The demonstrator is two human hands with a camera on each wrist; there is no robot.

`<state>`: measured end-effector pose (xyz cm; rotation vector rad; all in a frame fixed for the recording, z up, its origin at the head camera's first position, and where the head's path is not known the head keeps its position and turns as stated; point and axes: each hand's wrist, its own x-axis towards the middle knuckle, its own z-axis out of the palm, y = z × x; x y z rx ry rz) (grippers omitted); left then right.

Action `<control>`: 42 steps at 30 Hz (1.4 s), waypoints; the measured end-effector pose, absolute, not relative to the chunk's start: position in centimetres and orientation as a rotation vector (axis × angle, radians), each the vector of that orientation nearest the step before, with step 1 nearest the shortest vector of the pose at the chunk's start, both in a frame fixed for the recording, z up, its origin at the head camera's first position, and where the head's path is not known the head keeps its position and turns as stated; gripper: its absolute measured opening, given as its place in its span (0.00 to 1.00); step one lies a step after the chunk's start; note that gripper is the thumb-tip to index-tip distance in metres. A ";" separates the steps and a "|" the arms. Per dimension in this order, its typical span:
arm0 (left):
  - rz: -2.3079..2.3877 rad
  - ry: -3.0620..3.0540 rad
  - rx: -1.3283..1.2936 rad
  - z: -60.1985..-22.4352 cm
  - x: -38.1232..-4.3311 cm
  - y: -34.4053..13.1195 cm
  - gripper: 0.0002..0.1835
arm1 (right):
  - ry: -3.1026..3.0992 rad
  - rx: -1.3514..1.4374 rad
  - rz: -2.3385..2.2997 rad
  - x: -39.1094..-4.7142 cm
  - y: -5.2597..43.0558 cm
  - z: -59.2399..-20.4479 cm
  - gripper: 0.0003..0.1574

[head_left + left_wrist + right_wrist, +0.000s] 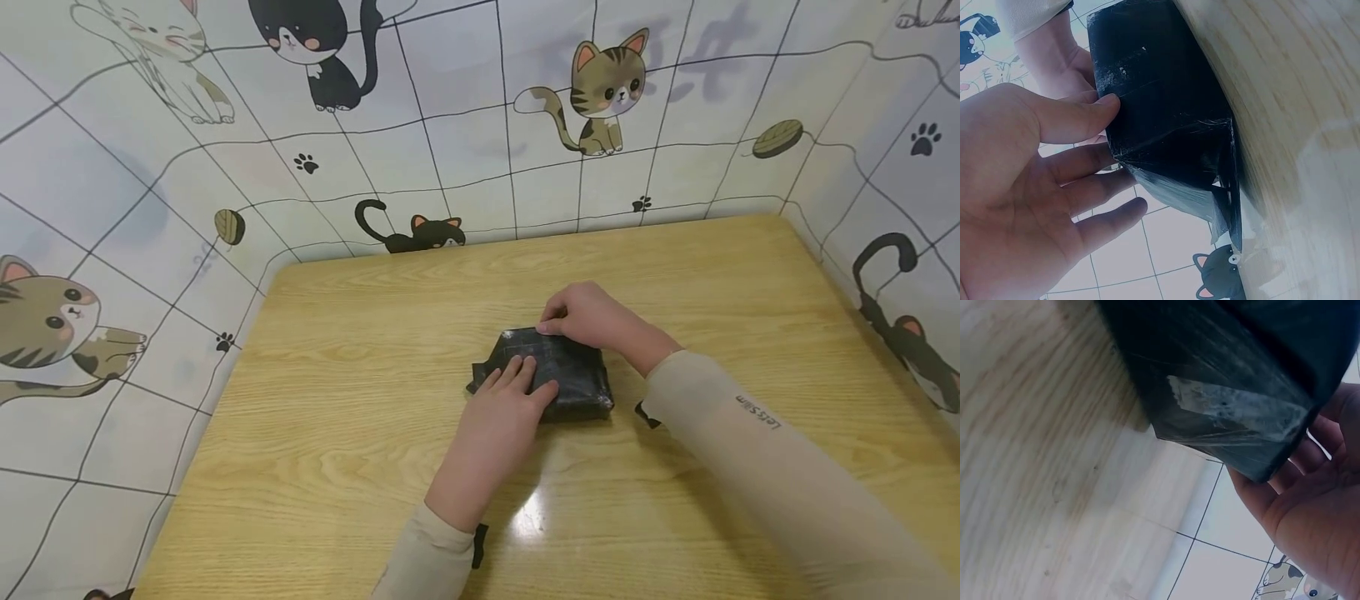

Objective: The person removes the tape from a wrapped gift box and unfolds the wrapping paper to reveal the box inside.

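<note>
A black plastic-wrapped package (570, 375) lies on the wooden table, with a loose folded flap (480, 375) at its left end. My left hand (502, 408) rests on its top, fingers spread and fairly straight. In the left wrist view, the thumb of the left hand (1016, 169) touches the package (1160, 75). At the far edge, the curled fingers of my right hand (592, 317) pinch the wrapping. Along one side of the package (1166, 356), the right wrist view shows a shiny strip of tape (1235, 406). The right fingertips are partly hidden behind the package there.
The wooden table (337, 400) spreads around the package on all sides. Walls with cat drawings and grid lines (465, 150) border it at the back, left and right. A small dark piece (480, 546) shows beside the left cuff, another dark piece (647, 415) beside the right.
</note>
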<state>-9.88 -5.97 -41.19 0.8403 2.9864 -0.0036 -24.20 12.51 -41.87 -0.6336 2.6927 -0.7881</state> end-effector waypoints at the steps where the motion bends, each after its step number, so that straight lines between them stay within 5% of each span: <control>1: 0.001 2.986 0.837 -41.2 -9.9 -6.0 0.22 | 2.695 -0.624 -0.797 -24.2 12.5 -41.9 0.11; 20: -0.010 2.978 0.827 -41.4 -9.9 -6.1 0.23 | 2.411 -0.372 -0.988 -24.9 12.4 -41.7 0.17; 42: 0.003 2.996 0.860 -41.2 -10.0 -6.2 0.22 | 2.367 -0.523 -1.172 -25.4 14.4 -43.3 0.14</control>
